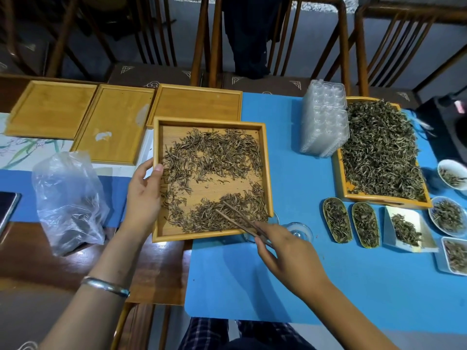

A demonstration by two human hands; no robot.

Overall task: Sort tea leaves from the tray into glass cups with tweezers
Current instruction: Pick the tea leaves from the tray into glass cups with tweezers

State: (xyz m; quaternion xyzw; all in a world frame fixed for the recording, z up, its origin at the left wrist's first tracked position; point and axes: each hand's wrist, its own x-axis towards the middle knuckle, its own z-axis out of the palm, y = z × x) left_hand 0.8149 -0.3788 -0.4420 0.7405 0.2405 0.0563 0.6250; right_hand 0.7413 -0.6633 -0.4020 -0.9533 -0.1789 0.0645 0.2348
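A square bamboo tray (268, 173) holds brown tea leaves (214, 157) spread in a ring around a bare patch. My left hand (144, 193) grips the tray's left rim, thumb over the edge. My right hand (283, 251) pinches wooden tweezers (237, 218), whose tips lie in the leaf pile at the tray's near right corner. A glass cup (300, 231) stands on the blue mat just right of the tray's near corner. A second glass cup (274, 219) is mostly hidden behind the tray's corner and my right hand.
Three bamboo trays (53, 109) lie at the back left. A clear plastic bag (68, 198) sits left. At right stand a stack of plastic containers (323, 120), a large tray of green tea leaves (381, 150), and several small dishes (404, 231) of leaves. Chairs line the far side.
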